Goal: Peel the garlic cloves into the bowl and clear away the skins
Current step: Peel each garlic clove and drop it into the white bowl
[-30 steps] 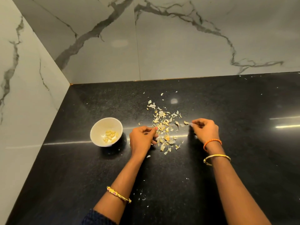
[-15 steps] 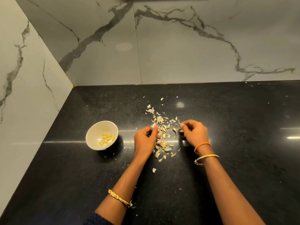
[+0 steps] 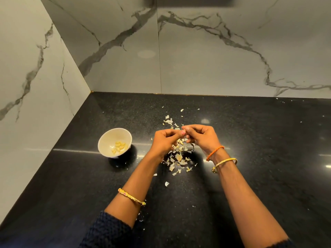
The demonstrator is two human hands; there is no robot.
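Note:
A small white bowl sits on the black counter, left of my hands, with several peeled garlic cloves in it. A heap of pale garlic skins lies on the counter under and between my hands. My left hand and my right hand are raised just above the heap, fingers curled, fingertips meeting. A small pale piece shows between the fingertips; whether it is a clove or skin I cannot tell.
The black counter runs to marble walls at the back and left, meeting in a corner. Stray skin flakes lie nearer me and toward the back wall. Bangles ring both wrists.
Both hands have lifted off the counter and come together over the heap. The skins are drawn into a tighter heap. The camera has tilted up a little.

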